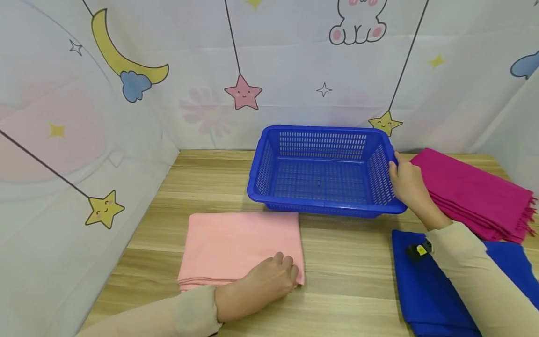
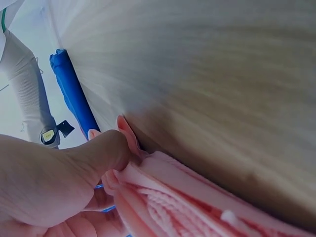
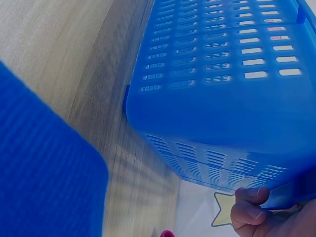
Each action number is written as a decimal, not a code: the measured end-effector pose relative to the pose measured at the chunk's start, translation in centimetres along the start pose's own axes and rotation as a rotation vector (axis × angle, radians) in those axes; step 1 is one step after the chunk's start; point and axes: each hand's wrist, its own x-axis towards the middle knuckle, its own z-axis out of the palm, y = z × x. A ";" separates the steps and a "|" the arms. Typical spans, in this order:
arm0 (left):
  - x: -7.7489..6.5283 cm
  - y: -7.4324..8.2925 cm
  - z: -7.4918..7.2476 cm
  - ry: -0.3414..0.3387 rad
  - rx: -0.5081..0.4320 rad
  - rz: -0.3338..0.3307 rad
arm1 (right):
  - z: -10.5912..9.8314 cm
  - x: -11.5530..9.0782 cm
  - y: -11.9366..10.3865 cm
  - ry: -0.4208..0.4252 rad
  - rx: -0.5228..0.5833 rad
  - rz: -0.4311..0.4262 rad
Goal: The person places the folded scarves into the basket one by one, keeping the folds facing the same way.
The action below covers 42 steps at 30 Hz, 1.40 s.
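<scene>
A folded pink scarf [image 1: 240, 243] lies flat on the table in the head view. My left hand [image 1: 269, 283] pinches its near right corner; in the left wrist view the thumb [image 2: 106, 150] lies over the stacked pink layers, with twisted fringe strands between them. Behind the scarf stands a blue plastic basket [image 1: 328, 204] with slotted walls and nothing inside. At its right end my right hand [image 1: 408, 185] grips the rim. In the right wrist view curled fingers [image 3: 251, 212] show under the basket's edge.
A folded magenta scarf [image 1: 471, 192] with fringe lies right of the basket. Nearer, a folded blue cloth [image 1: 425, 285] lies partly under the right forearm. A printed white curtain [image 1: 294, 61] hangs behind and at the sides of the wooden table [image 1: 345, 262].
</scene>
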 end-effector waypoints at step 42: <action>3.5 3.0 -1.2 0.026 0.012 0.040 | -0.1 -0.1 -0.1 0.010 0.007 -0.006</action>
